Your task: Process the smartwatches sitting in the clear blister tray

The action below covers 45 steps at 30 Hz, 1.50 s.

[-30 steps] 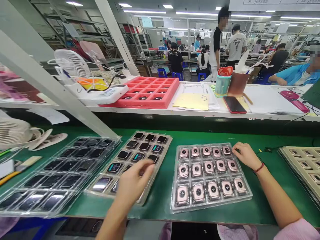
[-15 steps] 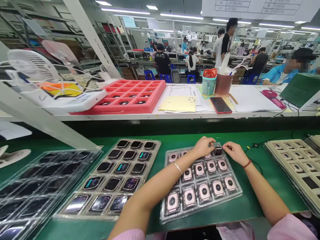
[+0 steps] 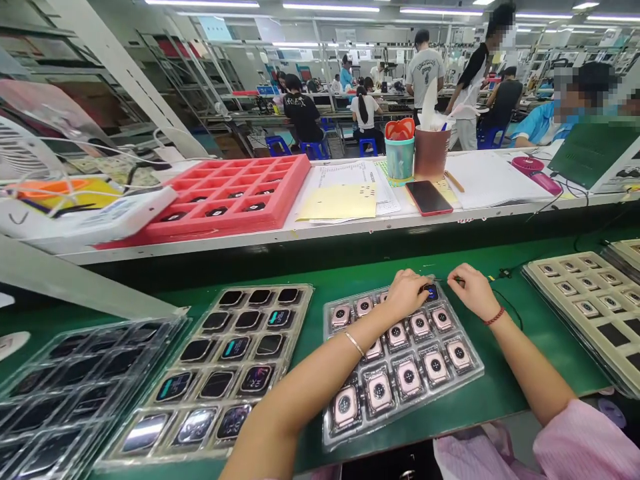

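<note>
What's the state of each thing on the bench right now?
left hand: on a watch body at the tray's far row
right hand: beside that watch body
watch body: screen up, lit
pink watch tray: other watches back side up
middle tray: watches screen up, several lit
red foam tray: mostly empty pockets
phone: flat, screen dark
</note>
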Available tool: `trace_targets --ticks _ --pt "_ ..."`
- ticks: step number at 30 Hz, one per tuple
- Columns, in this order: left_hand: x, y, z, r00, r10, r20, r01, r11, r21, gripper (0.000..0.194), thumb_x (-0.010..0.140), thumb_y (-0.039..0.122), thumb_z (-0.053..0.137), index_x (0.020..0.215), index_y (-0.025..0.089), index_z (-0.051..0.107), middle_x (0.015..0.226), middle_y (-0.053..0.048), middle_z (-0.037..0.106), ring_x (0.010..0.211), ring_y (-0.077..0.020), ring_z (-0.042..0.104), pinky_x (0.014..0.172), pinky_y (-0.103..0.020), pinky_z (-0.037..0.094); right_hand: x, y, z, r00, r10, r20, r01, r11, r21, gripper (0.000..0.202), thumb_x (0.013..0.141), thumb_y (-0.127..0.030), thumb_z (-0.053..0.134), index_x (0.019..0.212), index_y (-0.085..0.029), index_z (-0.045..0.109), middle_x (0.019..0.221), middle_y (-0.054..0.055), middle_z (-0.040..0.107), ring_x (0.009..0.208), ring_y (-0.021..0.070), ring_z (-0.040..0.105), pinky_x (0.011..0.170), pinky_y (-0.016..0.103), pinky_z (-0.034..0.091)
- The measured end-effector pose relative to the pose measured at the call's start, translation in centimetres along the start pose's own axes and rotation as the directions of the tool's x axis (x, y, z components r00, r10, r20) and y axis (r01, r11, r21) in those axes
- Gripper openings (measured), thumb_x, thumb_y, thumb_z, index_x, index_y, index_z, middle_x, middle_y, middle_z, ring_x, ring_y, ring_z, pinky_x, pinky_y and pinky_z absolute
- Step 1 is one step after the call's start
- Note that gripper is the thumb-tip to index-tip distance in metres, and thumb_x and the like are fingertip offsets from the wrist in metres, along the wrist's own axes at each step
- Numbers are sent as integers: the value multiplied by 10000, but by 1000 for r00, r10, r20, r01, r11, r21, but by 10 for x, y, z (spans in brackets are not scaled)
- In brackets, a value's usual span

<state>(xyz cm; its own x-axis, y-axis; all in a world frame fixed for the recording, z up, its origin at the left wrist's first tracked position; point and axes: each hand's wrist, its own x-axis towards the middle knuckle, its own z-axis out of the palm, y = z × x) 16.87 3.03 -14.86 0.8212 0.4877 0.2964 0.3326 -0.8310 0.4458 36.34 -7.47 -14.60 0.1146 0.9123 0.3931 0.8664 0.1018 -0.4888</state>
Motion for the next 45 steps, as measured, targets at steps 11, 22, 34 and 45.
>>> trace_targets --ticks 11,22,34,45 --pt "-2 1 -9 999 -5 53 3 999 33 273 878 222 562 1132 189 656 1078 -45 621 1030 -219 490 942 -384 348 -37 -19 -22 948 4 318 -89 963 256 203 930 -291 497 810 -164 599 839 25 576 772 149 527 687 267 383" --pt "-3 -6 -7 997 33 63 -31 999 -33 293 875 200 528 1133 166 663 1087 -59 624 1028 -226 502 942 -376 384 -31 -17 -15 917 107 385 -186 967 176 360 936 -467 463 810 -168 618 763 11 575 670 136 484 587 238 324" --pt "-5 -6 -9 996 48 71 -45 998 -48 275 875 200 549 1120 151 665 1083 -50 624 1017 -217 496 938 -350 396 -47 -25 -10 995 8 103 -14 998 56 188 949 -280 465 856 -163 579 860 25 562 773 137 511 679 269 367" --pt "-5 -3 -12 990 81 116 -81 997 1 279 894 220 533 1139 166 655 1089 -39 621 1032 -217 493 949 -345 394 -107 -48 -50 926 38 375 -112 978 177 250 983 -327 485 804 -187 590 837 -7 566 820 142 494 783 286 341"
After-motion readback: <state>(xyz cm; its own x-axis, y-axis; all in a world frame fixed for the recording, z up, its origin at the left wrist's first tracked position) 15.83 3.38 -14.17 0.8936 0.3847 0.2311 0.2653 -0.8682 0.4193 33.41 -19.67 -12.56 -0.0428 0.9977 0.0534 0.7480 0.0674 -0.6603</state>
